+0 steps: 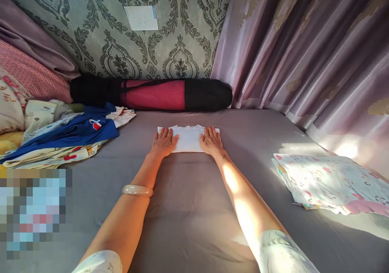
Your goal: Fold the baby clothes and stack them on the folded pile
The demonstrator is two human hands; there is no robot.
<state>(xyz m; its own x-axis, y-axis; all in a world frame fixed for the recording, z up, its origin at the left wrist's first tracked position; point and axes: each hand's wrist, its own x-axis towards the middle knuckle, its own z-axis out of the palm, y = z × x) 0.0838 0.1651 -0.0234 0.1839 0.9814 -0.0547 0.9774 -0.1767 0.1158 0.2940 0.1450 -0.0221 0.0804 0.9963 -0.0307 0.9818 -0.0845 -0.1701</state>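
Resting left hand [165, 141] and right hand [211, 141] flat, with fingers extended and clasping nothing, on opposite ends of a folded white item [189, 139], seemingly cloth though overexposed. Spread beneath it, a grey sheet [185, 208]. Left of the grip, piled clothes [75, 155] with a blue garment [79, 129]; to the right, a folded printed stack [328, 180]; beyond the fingertips, a long black-and-red bag [153, 95].

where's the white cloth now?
Head view, near the middle: the white cloth lies on the grey sheet, under the left hand and right hand.
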